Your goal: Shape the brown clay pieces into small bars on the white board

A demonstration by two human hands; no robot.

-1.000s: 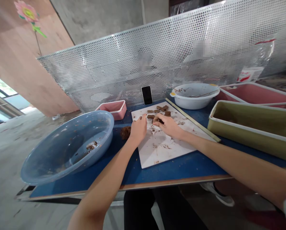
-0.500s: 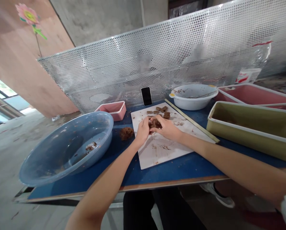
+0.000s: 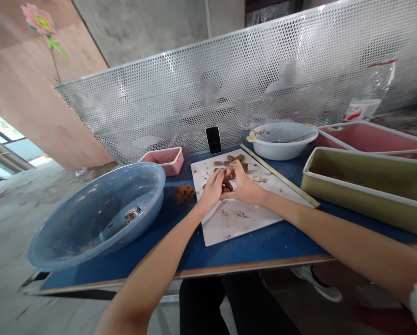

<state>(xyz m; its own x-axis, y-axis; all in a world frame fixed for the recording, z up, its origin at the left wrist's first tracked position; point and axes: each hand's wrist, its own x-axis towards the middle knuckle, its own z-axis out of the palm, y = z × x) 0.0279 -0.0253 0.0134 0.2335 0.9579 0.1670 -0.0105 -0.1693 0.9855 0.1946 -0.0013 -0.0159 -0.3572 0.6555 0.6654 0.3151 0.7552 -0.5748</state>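
My left hand (image 3: pixel 211 190) and my right hand (image 3: pixel 246 187) curl together around a brown, clay-like clump (image 3: pixel 226 185) over the white board (image 3: pixel 225 228). Fingers of both hands press on it from either side, and part of it is hidden behind them. Just beyond, several small brown blocks (image 3: pixel 235 158) lie on the far part of the board, with dark smears and crumbs around. A rough brown lump (image 3: pixel 184 194) sits on the blue table to the left of the board.
A large blue basin (image 3: pixel 100 209) stands at left, a small pink box (image 3: pixel 173 163) behind it. A phone (image 3: pixel 213 139) leans against the perforated metal screen (image 3: pixel 180 102). Rightward are a yellowish strip (image 3: pixel 281 177), white basin (image 3: pixel 281 149), green trough (image 3: pixel 362 190) and pink trough (image 3: pixel 376 135).
My right hand's fingers have lifted slightly and moved a little away from me, with a wider gap above its thumb. The clump shows differently between the hands. Everything else stays put.
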